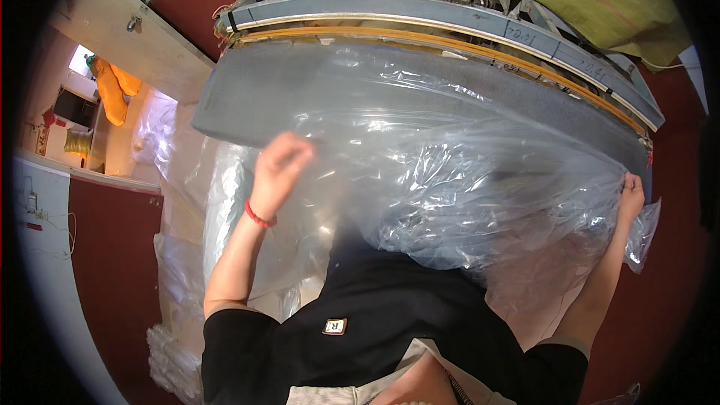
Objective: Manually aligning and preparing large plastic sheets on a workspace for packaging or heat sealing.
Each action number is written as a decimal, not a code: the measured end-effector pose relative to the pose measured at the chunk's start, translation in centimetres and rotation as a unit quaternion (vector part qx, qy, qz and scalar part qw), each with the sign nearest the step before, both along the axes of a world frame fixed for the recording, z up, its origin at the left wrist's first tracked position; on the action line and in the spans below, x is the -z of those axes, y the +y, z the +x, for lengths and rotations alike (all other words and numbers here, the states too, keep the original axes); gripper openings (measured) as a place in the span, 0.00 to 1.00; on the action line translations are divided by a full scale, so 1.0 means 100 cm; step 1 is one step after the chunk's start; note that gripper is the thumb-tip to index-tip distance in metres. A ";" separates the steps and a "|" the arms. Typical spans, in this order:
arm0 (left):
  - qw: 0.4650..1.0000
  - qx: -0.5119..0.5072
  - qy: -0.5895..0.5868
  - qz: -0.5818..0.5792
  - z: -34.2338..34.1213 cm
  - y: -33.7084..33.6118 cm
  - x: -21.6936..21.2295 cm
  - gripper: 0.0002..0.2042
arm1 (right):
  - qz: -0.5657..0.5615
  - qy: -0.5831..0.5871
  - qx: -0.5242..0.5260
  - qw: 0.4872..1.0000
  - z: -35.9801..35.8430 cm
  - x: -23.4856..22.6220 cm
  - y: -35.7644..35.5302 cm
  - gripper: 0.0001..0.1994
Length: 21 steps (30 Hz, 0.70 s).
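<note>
Plastic: clear sheet (465, 180) spread over grey foam slab (247, 97).
Left hand (279, 159): fingers curled, blurred; grip unclear.
Right hand (631, 189): closed, pinching the sheet's edge.

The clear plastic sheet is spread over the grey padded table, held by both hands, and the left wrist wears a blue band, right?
Not quite: the band on the left hand is red, as the head view shows. Both hands, the right hand included, do hold the clear plastic sheet over the grey padded table.
</note>
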<state>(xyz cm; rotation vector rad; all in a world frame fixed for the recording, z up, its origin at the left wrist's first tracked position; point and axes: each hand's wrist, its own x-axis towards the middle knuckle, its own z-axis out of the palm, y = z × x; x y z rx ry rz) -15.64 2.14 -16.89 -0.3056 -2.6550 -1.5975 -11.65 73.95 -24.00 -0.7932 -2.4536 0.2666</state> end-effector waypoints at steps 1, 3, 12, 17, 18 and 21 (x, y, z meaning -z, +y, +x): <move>0.996 -0.025 0.046 0.067 -0.012 0.003 -0.007 0.06 | -0.008 -0.005 0.010 1.000 0.000 -0.001 -0.001 0.14; 0.947 -0.058 0.031 0.314 -0.028 0.017 -0.026 0.03 | -0.009 0.002 0.007 1.000 0.001 0.001 0.001 0.14; 0.986 -0.162 0.048 -0.012 -0.136 0.003 0.034 0.06 | -0.007 0.025 -0.014 1.000 -0.001 0.004 0.004 0.12; 0.965 -0.149 0.136 -0.166 -0.158 0.010 0.074 0.08 | -0.009 0.031 -0.025 0.999 0.004 0.004 0.002 0.12; 0.947 -0.170 0.168 -0.214 -0.154 0.016 0.069 0.10 | -0.021 0.042 -0.035 0.998 0.007 0.004 0.003 0.12; 0.928 -0.198 0.147 -0.280 -0.146 0.036 0.049 0.15 | -0.039 0.063 -0.053 0.996 0.021 0.004 0.009 0.12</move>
